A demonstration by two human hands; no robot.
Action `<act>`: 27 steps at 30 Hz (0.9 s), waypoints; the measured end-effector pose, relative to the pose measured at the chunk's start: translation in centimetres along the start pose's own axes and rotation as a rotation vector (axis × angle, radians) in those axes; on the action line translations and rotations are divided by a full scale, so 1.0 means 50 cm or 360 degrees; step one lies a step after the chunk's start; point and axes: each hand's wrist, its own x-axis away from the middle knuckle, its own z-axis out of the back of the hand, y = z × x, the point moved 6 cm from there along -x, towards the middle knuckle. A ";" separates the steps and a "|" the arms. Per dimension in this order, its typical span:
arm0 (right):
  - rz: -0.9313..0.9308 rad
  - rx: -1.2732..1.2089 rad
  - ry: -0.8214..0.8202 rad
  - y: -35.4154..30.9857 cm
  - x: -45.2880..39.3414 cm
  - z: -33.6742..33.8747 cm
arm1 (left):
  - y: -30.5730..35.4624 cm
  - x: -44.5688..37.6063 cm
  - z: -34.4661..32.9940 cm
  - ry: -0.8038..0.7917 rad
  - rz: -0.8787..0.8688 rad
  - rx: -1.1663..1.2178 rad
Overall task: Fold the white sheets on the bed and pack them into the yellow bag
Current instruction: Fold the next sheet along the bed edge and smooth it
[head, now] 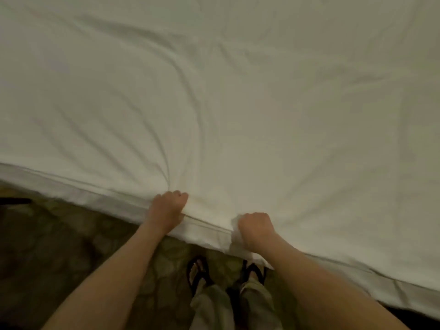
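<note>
From the head view, a white sheet (238, 103) lies spread across the bed, wrinkled, its hemmed near edge running along the bedside. The left hand (167, 207) grips that edge, fingers curled onto the cloth with creases fanning out from them. The right hand (256, 228), just beside it, is fisted around a bunch of the hem. Below, sandalled feet (198, 272) stand on what looks like patterned carpet (71, 234).

No readable txt, labels or nos. anywhere; frame's blurry, so perhaps missed.
</note>
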 end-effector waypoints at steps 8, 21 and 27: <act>0.0192 -0.0030 0.0459 -0.246 -0.128 0.150 | -0.128 0.050 0.002 0.0184 -0.0092 0.0264; -0.0391 0.0188 0.0109 -0.272 -0.214 0.161 | -0.486 0.033 -0.010 -0.0210 -0.0239 -0.0319; -0.0610 -0.0016 -0.0037 -0.319 -0.204 0.114 | -0.552 0.066 0.001 -0.0280 -0.0418 -0.0230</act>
